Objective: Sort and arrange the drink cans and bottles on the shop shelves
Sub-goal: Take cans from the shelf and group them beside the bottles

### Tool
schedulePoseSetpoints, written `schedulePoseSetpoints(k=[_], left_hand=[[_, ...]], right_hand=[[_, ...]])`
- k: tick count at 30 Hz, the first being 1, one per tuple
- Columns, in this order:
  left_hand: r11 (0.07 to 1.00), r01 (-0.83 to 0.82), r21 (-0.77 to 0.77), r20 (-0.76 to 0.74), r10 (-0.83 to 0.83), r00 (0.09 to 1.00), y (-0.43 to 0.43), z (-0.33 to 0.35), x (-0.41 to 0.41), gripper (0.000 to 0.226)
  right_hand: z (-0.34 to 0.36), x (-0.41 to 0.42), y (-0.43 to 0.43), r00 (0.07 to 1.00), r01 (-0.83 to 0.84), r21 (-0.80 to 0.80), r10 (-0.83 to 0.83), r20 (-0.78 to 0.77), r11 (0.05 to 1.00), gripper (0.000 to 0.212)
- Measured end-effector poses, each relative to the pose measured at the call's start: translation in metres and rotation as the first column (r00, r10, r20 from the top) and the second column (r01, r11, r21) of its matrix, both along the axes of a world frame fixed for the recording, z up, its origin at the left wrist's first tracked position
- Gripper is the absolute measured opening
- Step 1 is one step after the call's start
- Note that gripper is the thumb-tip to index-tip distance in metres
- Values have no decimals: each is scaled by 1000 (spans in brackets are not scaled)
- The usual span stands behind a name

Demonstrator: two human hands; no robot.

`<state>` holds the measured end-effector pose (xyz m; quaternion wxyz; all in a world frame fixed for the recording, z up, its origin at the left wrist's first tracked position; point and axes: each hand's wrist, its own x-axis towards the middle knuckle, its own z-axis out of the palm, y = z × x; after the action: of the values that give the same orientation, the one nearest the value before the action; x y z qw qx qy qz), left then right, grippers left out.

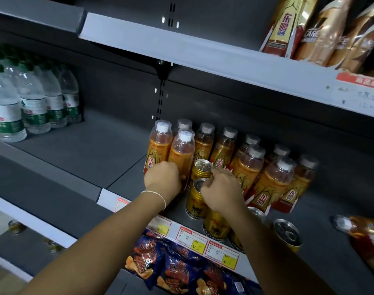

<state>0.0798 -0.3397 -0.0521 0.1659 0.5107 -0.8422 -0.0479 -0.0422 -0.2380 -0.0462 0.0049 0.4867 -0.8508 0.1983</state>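
Drinks stock. Left hand (162,180) was wrapped round the lower body of an orange bottle (181,154), upright at the front of its row. Right hand (222,193), just beside the left, had fingers curled down over gold cans (197,199); whether it gripped one could not be told. More orange bottles (273,182) stood beyond the right hand, and water bottles (32,103) well left of the left hand.

You have before you: shelf (86,158), matt grey painted metal, smooth; gold cans (195,204), glossy metal with bright silvery tops; orange drink bottles (248,167), clear smooth plastic, shiny printed sleeves, white plastic caps; water bottles (7,111), ribbed clear plastic; crisp packets (177,271), glossy film; price tags (191,237), paper
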Motion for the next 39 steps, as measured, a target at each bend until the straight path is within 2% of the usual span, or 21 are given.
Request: schedulePoseSetpoints(k=[1,3,6,8,10,12,14,17,23,28,30,32,33,36,39], left_hand=[[1000,3,-16,21,-2,1000,2,8,1,23],[997,43,-64,-39,-46,998,8,24,0,17],[939,311,-148,-172,-334,927,15,45,-11,18],[876,461,-143,-190,-481,856,17,56,-21,16],[847,522,-105,-165,-532,830,15,60,-32,13],[839,543,-39,-91,-544,834,11,58,-41,13],[831,557,12,-7,-557,831,8,55,-49,12],[849,525,67,33,-528,849,5,53,-61,11],[900,424,102,79,-432,898,14,57,-83,16],[942,327,75,193,-335,922,22,56,-92,18],[943,320,88,262,-332,906,23,56,-95,23],[932,341,125,326,-363,873,22,58,-96,19],[926,352,134,366,-377,851,21,59,-96,12],[918,366,153,494,-392,776,18,61,-98,23],[926,358,123,619,-353,701,19,64,-99,16]], right_hand=[[1,1,0,1000,3,-16,-3,9,1000,56],[1,2,1,1000,12,-53,-12,13,999,45],[0,-1,2,1000,10,-71,-8,22,997,19],[0,-3,2,1000,-11,-54,12,25,998,20],[0,-6,1,999,-43,-11,43,21,999,27],[7,-9,2,996,-81,73,78,42,994,30],[15,-18,7,987,-142,120,131,93,983,21],[22,-35,27,986,-163,88,159,50,983,29],[20,-43,67,975,-204,-7,202,-96,979,22],[14,-47,82,986,-139,-28,136,-91,990,28],[10,-48,84,990,-125,-71,120,-80,990,25],[8,-49,85,992,-113,-104,107,-60,988,24],[6,-50,85,994,-106,-112,102,-43,988,24],[4,-51,83,997,-78,-134,79,1,988,22],[2,-51,82,998,-52,-120,55,27,991,21]])
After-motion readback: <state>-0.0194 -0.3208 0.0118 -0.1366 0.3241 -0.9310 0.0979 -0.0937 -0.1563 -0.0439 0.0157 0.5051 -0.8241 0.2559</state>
